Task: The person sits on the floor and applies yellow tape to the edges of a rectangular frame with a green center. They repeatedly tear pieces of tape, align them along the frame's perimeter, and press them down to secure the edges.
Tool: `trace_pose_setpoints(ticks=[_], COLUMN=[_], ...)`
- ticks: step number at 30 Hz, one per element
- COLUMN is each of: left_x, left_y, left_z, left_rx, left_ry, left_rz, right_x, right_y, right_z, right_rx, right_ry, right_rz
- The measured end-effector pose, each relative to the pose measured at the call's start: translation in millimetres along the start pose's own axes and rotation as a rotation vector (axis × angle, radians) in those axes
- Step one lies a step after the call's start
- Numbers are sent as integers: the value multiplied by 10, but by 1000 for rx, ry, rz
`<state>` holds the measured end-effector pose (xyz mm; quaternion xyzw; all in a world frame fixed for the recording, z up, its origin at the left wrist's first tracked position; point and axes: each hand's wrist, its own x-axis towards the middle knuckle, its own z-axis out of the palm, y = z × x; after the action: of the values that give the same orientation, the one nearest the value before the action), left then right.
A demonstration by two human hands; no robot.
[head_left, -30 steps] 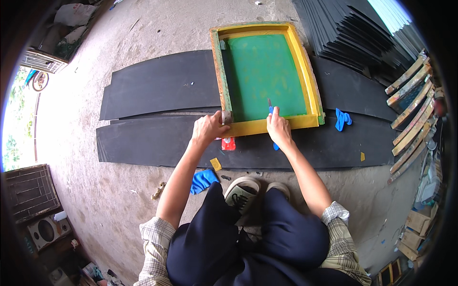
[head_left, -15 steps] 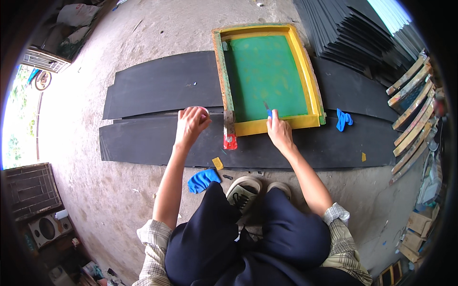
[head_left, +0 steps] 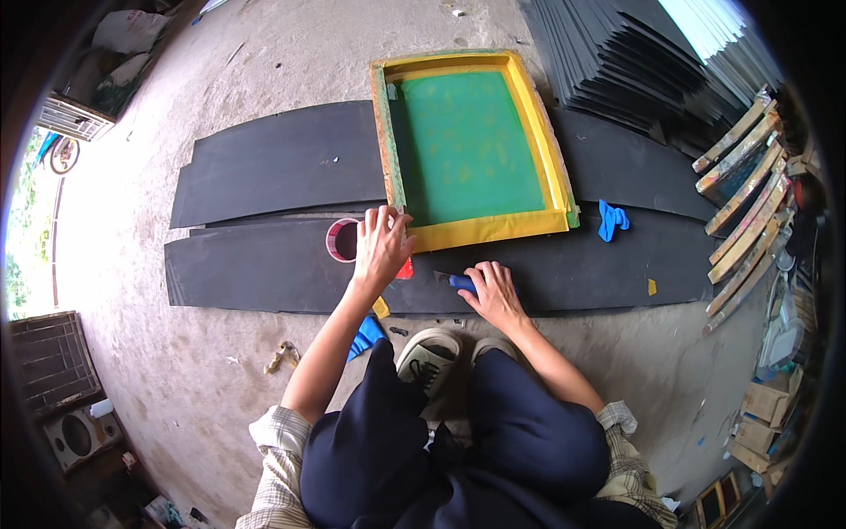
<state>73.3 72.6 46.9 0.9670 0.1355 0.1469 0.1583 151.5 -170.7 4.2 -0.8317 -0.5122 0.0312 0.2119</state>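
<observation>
Black, flat, long sheets (head_left: 256,273) lie in two rows across a rough grey concrete floor (head_left: 211,353); on them rests a rectangular yellow-taped frame (head_left: 493,227) with a green mesh panel (head_left: 471,145). At upper right stands a stack of black thin sheets (head_left: 617,75), and beside it a row of narrow wooden-edged frames (head_left: 745,207). A crumpled blue cloth-like piece (head_left: 612,220) lies to the right of the taped frame.

Compared with half a second earlier, a pink-rimmed hollow ring (head_left: 331,240) now sits on the lower black row, just left of the frame's near left corner; the pink item was then in my left hand (head_left: 381,247), raised over the sheets. My right hand (head_left: 495,295) has withdrawn from the mesh to below the frame's near edge.

My left forearm reaches forward, the fingers bent and slightly spread at that corner; whether they grip it I cannot tell. My right forearm angles inward, its fingers curled round a blue-handled knife (head_left: 460,282), whose grey blade points left above the black sheet.
</observation>
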Motion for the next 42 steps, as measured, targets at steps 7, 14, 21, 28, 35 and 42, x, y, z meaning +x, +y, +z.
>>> trace_pose_setpoints(ticks=[7,14,21,28,35,42], left_x=[184,281,308,328,292,284], left_y=[66,55,9,15,223,436], left_z=[44,53,20,53,14,-267], left_rx=[166,165,-95,-724,-1048,-1131], left_ry=[-76,-188,-249,-328,-367,-362], left_rz=[16,25,-102,-487,-634,-583], right_x=[122,118,179,141,213,446], right_y=[67,129,150,161,13,35], right_z=[-75,-3,72,266,247,44], right_rx=[149,254,445,1172,1864,2088], right_ry=[87,117,198,83,388,614], right_rz=[16,40,123,529,854,981])
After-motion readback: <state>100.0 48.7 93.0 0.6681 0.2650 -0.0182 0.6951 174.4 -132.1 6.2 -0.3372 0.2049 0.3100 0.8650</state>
